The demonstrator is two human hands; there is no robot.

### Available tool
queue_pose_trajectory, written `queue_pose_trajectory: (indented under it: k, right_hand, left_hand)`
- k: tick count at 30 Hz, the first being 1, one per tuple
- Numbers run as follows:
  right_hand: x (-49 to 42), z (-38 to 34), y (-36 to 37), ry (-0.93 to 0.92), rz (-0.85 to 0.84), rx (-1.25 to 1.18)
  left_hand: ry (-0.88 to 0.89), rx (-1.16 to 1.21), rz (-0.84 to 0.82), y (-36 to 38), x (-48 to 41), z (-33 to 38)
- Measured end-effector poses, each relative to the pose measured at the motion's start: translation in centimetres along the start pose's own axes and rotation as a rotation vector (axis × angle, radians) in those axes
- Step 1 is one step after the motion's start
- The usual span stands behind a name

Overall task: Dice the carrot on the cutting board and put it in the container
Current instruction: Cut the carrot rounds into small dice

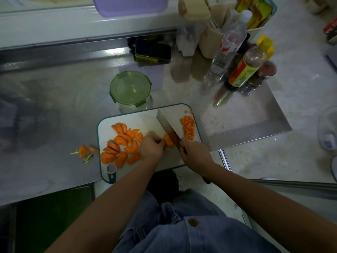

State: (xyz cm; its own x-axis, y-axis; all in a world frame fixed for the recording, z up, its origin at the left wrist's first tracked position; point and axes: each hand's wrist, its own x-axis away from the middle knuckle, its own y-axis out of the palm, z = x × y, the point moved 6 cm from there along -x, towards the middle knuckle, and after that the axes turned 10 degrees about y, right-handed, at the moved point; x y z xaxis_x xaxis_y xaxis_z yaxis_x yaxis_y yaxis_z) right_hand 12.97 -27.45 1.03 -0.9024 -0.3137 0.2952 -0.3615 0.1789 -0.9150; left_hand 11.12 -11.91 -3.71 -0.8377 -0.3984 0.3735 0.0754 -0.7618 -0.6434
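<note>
- While the left hand [152, 147] pinches a carrot piece [168, 141] on the cutting board [142, 117] at the near edge of the surface [54, 110], the right hand [196, 152] grips the cleaver [169, 121].
- Carrot slices [122, 143] lie on the board's left and diced carrot [188, 127] on its right.
- A lidded container [130, 88] stands just beyond.

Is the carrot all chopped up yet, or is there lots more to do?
Not yet. Done: a small pile of diced carrot at the right of the cutting board. In hand: the left hand steadies a carrot piece while the right hand grips the cleaver against it. Left: the carrot slices on the left need dicing, and the container has its lid on.
</note>
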Motion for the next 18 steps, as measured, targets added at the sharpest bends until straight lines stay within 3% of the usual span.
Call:
queue_pose_trajectory:
  k: [8, 18]
  right_hand:
    - [0.1, -0.1, -1.4, -0.009, 0.042, -0.075]
    - [0.3, -0.6, -0.4, 0.019, -0.082, -0.01]
  left_hand:
    - [-0.077, 0.014, -0.026, 0.1, -0.3, -0.1]
    - [-0.104, 0.037, -0.039, -0.2, -0.4, 0.3]
